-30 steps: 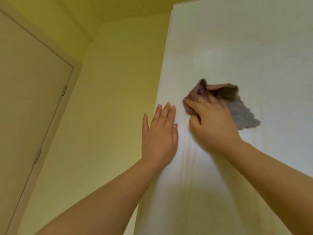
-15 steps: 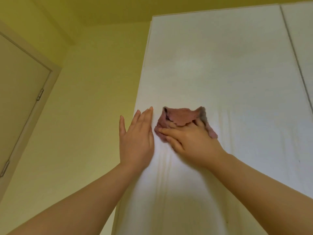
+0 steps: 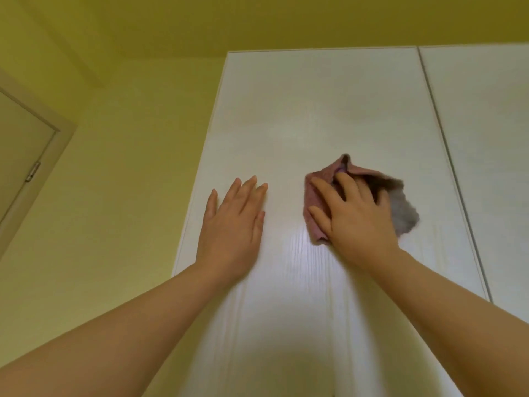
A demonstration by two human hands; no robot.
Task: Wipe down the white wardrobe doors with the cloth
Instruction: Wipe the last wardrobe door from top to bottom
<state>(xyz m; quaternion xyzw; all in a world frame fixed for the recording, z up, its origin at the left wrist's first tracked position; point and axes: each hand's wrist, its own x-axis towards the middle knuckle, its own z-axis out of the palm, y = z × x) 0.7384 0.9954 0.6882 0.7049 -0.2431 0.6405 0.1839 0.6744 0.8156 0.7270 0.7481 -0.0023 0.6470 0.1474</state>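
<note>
K: While both hands are up on the wardrobe, where's the cloth?

M: Crumpled pink-and-grey cloth (image 3: 315, 196) is flat against the left white wood-grain wardrobe door (image 3: 315, 110), upper half, right of centre. Right hand (image 3: 357, 216) is on top of it, fingers spread, pressing it to the panel. Pink part shows left of and above the hand, grey part to its right.

K: Left hand?

M: Left hand (image 3: 232, 224) is flat on the same door near its left edge. Fingers straight, holding nothing. It's apart from the cloth, with bare door between them.

K: Anything inside the wardrobe?

M: Can't tell. Both doors are closed with a thin dark seam between them, so the contents are hidden. Right white wardrobe door (image 3: 481, 138) is cut off by the frame edge. The lower parts of both doors are out of frame too.

K: What else is unclear?

M: Middle of the cloth is under the palm. Its grey edge is blurred, so the outline is fuzzy. One fingertip sits at a fold by a purple patch, and I can't tell if it's tucked in. To the left are a yellow wall (image 3: 128, 196) and the corner of a beige room door (image 3: 20, 156) with a metal hinge (image 3: 33, 171), mostly cropped. Yellow ceiling (image 3: 257, 21) is above.
</note>
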